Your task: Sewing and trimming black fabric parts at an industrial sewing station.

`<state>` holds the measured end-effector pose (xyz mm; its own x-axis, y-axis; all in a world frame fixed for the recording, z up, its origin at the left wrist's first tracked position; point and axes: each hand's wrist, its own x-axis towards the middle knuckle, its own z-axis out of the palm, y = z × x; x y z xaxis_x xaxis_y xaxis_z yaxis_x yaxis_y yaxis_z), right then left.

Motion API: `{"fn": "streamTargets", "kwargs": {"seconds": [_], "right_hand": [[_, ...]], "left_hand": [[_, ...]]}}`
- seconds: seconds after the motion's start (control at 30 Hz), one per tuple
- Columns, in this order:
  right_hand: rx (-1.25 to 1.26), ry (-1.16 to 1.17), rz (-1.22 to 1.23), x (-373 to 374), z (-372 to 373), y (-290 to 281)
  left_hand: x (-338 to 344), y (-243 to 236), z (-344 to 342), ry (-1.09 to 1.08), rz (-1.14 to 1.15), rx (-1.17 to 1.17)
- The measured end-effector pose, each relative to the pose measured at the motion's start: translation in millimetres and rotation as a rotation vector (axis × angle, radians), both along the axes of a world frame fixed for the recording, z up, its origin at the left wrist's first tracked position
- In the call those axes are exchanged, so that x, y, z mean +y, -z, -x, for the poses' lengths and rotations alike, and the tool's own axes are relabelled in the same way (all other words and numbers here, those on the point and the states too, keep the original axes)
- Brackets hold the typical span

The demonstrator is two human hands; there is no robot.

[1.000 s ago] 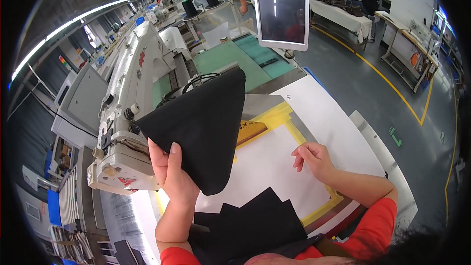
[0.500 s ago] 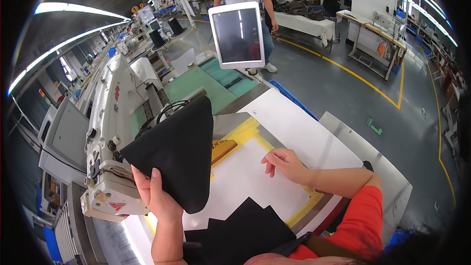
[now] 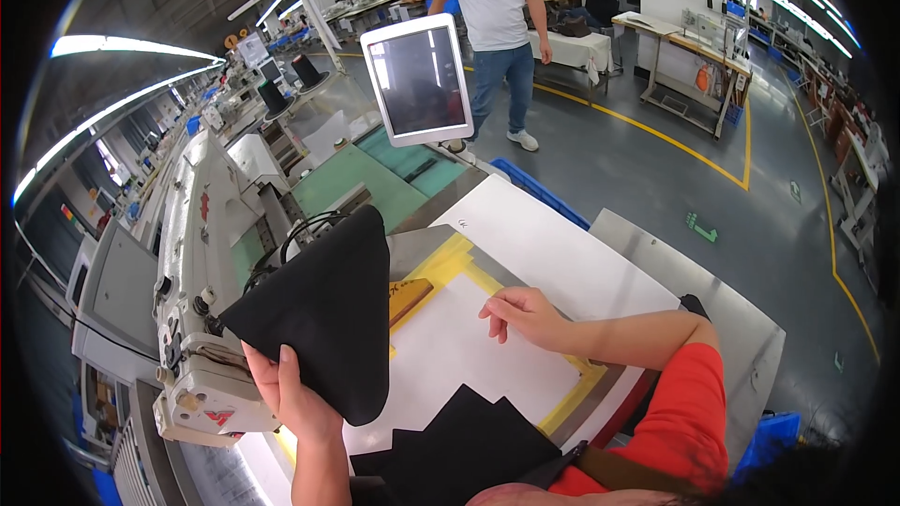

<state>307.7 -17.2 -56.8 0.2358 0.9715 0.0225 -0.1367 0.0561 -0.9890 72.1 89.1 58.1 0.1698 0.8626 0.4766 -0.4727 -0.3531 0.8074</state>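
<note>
The left hand (image 3: 286, 394) pinches a black fabric piece (image 3: 323, 319) upright beside the sewing machine (image 3: 202, 319), lifted off the white sheet (image 3: 450, 347), which the right hand (image 3: 525, 314) presses flat, fingers seemingly loosely together, holding nothing.

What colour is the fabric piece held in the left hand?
Plain black fabric piece, gripped by the left hand; head view.

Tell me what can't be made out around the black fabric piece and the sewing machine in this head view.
- Sewing machine needle area: hidden behind the black fabric piece held up by the left hand.
- Black pieces near the lower edge: count unclear, they overlap.
- Right hand: palm down on the white template, underside hidden.
</note>
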Motion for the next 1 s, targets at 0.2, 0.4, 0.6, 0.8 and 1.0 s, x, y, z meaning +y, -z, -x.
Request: {"fn": "streamTargets", "kwargs": {"seconds": [0.2, 0.4, 0.6, 0.8, 1.0], "right_hand": [[-0.013, -0.007, -0.001, 1, -1, -1], [0.015, -0.115, -0.153, 3, 3, 4], [-0.018, -0.248, -0.272, -1, 4, -1], [0.100, -0.063, -0.115, -4, 1, 1], [0.071, 0.060, -0.101, -6, 1, -14]], "left_hand": [[-4, 2, -1, -0.020, 0.039, 0.041], [-13, 9, -10, 0.158, 0.082, 0.151], [-17, 18, -24, 0.372, 0.272, 0.133], [-13, 28, -32, 0.421, 0.295, 0.204], [-11, 30, -34, 0.425, 0.352, 0.164]]}}
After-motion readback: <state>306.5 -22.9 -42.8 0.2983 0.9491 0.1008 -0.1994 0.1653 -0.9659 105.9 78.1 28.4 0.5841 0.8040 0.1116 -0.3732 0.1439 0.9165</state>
